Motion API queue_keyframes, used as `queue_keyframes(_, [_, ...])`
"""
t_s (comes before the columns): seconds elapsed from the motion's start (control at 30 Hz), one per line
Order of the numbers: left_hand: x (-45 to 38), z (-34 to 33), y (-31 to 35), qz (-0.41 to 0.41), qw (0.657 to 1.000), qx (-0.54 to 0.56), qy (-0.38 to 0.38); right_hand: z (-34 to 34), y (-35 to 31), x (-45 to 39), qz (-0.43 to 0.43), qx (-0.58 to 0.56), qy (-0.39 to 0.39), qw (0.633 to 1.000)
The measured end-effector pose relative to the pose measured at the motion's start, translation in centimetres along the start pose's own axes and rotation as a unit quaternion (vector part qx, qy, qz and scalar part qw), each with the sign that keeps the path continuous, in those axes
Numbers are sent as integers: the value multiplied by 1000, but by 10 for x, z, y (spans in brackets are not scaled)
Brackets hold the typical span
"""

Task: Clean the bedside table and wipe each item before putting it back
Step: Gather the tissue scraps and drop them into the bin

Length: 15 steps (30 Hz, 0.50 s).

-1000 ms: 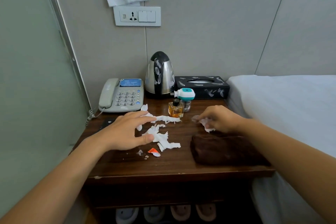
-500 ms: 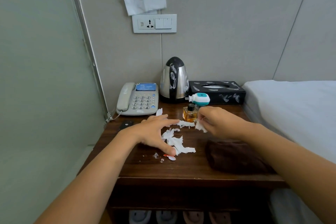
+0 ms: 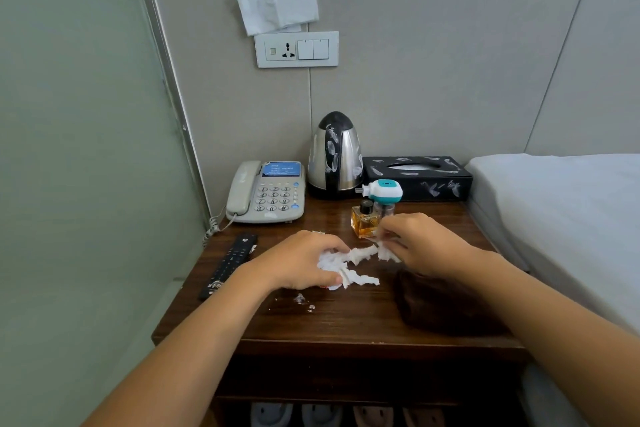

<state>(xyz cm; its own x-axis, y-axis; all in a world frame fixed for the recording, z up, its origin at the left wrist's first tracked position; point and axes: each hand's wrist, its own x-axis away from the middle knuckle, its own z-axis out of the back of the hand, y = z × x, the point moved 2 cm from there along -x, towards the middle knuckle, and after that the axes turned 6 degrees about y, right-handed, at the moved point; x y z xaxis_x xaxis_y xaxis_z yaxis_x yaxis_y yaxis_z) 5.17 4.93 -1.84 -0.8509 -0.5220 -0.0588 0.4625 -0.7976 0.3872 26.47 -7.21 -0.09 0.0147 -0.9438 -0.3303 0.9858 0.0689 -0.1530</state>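
Left hand (image 3: 298,262), earlier spread flat, curled around torn white tissue scraps (image 3: 349,267) mid-table (image 3: 346,322); right hand (image 3: 419,243) pinching one scrap as before.

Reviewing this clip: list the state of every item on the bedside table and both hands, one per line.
left hand: curled over tissue scraps
right hand: pinching a tissue scrap
tissue scraps: torn, scattered
phone: handset on cradle
kettle: upright, lid shut
perfume bottle: upright, capped
remote: lying flat
brown cloth: bunched, untouched

Soft, even, dim indoor light; faint shadows, slight blur, wide-angle bending at edges.
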Motion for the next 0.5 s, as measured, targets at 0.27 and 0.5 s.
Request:
queue_keyframes(0.27, [28,49,-5,27,981,85,174,10,-14,-9,-32,-41,10,999])
queue_keyframes(0.5, [53,64,-36,68,975,56,204,8,-42,-7,34,-35,-107,993])
